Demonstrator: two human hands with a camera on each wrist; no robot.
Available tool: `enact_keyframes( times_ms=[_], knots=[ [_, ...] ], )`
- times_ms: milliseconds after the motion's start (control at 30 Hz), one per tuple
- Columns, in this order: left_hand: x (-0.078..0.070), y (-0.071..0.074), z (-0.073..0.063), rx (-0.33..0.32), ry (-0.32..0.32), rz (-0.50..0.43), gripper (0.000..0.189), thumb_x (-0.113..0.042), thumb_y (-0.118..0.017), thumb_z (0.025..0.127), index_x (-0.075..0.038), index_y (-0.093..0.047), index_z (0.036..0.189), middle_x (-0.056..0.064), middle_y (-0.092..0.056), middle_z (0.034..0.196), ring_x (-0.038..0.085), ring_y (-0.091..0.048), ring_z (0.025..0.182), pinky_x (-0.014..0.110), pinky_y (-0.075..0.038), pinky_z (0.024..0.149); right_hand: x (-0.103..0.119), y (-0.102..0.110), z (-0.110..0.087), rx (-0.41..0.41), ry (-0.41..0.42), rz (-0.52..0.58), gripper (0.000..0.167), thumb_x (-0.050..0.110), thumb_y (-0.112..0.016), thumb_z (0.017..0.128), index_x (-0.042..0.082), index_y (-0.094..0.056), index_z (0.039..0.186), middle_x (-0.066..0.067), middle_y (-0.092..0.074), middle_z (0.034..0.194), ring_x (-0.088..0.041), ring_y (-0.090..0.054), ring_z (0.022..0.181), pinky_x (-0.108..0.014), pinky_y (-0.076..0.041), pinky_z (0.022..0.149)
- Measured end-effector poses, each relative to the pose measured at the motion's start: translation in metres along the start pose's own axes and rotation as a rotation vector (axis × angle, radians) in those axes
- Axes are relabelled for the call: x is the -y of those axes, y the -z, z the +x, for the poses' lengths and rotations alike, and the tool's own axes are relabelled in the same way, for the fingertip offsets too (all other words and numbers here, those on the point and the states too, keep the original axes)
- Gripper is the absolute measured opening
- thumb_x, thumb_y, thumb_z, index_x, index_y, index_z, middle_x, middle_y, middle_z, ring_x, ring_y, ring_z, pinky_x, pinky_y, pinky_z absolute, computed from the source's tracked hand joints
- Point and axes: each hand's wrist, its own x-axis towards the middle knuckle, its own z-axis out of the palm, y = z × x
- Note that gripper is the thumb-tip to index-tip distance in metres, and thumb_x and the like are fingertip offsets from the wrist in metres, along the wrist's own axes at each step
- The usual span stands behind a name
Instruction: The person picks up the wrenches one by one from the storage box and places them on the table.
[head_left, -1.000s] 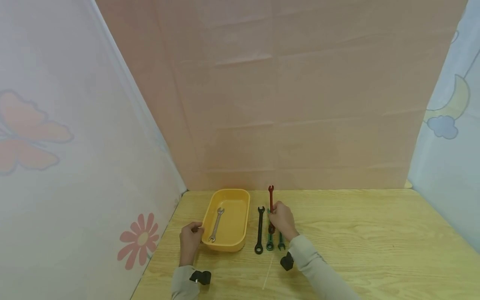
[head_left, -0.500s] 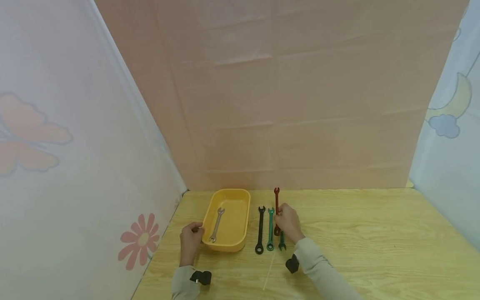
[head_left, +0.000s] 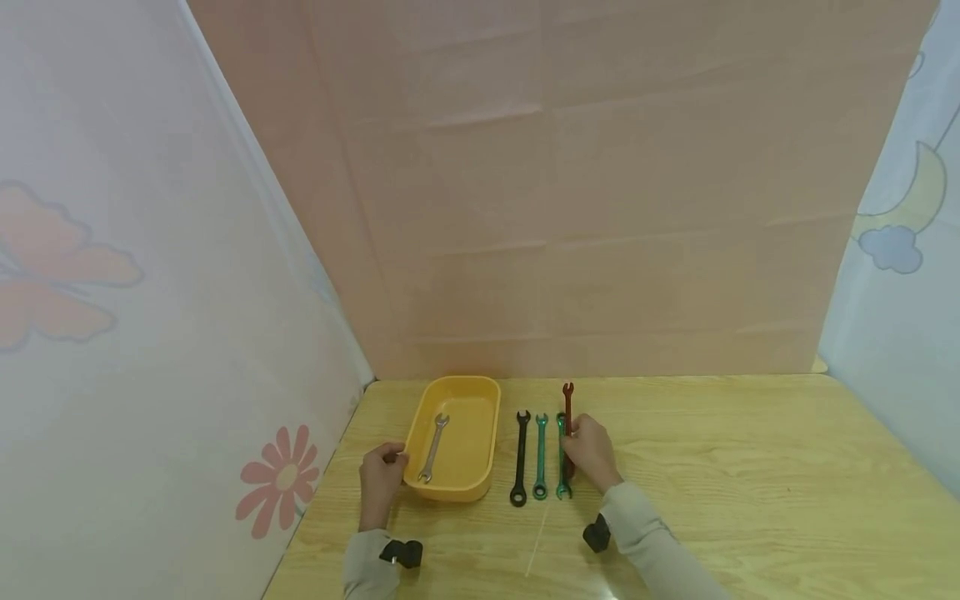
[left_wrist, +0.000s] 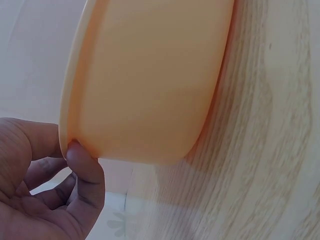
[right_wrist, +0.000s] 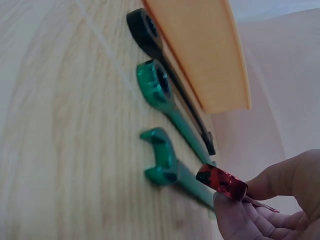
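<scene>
My left hand (head_left: 382,481) pinches the rim of a yellow plastic tray (head_left: 474,492) at its left side, thumb and finger on the edge in the left wrist view. Inside the tray lies a silver open-end wrench (head_left: 432,450). My right hand (head_left: 592,451) pinches a red wrench (head_left: 567,407) between thumb and fingers, its open jaw pointing away from me. In the right wrist view the red wrench's ring end (right_wrist: 222,182) shows close over the handle of a green wrench (right_wrist: 162,157). That green wrench (head_left: 562,467) lies just left of the right hand.
Another green wrench (head_left: 541,458) and a black wrench (head_left: 521,458) lie side by side between the tray and the right hand, ring ends toward me. The wooden table (head_left: 750,467) meets a pinkish backdrop (head_left: 600,250) behind and a patterned curtain (head_left: 187,333) at left.
My right hand has moved to the right with the red wrench, from over the left green wrench to beside the right one. The left hand and the tray have stayed put.
</scene>
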Motion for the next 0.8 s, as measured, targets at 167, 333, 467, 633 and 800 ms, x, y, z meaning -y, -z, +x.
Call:
enact_keyframes(
  times_ms=[167,333,467,633,800],
  knots=[
    [-0.002,0.000,-0.002,0.002,0.008,0.002,0.017,0.006,-0.066,0.088,0.011,-0.070,0.104,0.016,-0.068,0.084,0.017,-0.059,0.068,0.023,-0.050,0.052,-0.011,0.002,-0.001,-0.007,-0.011,-0.041,0.018,0.000,-0.064,0.080,-0.009,-0.059,0.095,-0.015,-0.065,0.081,-0.019,-0.056,0.061,-0.030,-0.045,0.052],
    [-0.004,0.000,-0.001,-0.004,0.020,0.006,0.017,0.006,-0.066,0.089,0.011,-0.070,0.105,0.016,-0.067,0.085,0.017,-0.058,0.067,0.023,-0.048,0.053,-0.019,0.004,-0.002,-0.012,-0.015,-0.029,0.016,-0.002,-0.065,0.080,-0.010,-0.060,0.093,-0.017,-0.065,0.083,-0.021,-0.056,0.065,-0.031,-0.047,0.055],
    [-0.004,0.000,0.001,-0.002,0.028,0.010,0.018,0.004,-0.065,0.090,0.010,-0.071,0.106,0.015,-0.067,0.086,0.017,-0.057,0.067,0.023,-0.048,0.053,-0.024,0.005,-0.002,-0.013,-0.006,-0.022,0.014,-0.003,-0.065,0.080,-0.011,-0.060,0.091,-0.017,-0.066,0.081,-0.021,-0.060,0.064,-0.032,-0.051,0.055],
    [-0.004,0.000,0.001,-0.003,0.018,0.004,0.018,0.005,-0.065,0.089,0.011,-0.070,0.105,0.016,-0.067,0.085,0.017,-0.058,0.067,0.023,-0.049,0.052,-0.029,0.007,-0.003,-0.006,-0.006,-0.011,0.011,-0.003,-0.065,0.080,-0.010,-0.061,0.087,-0.015,-0.066,0.076,-0.020,-0.061,0.061,-0.031,-0.051,0.052],
    [-0.003,0.000,0.000,0.008,0.022,-0.003,0.018,0.005,-0.065,0.090,0.011,-0.070,0.105,0.016,-0.067,0.085,0.017,-0.058,0.066,0.023,-0.049,0.052,-0.032,0.010,-0.005,0.014,-0.021,-0.003,0.009,-0.003,-0.066,0.079,-0.008,-0.061,0.084,-0.013,-0.065,0.074,-0.019,-0.059,0.059,-0.030,-0.050,0.051]
  ],
)
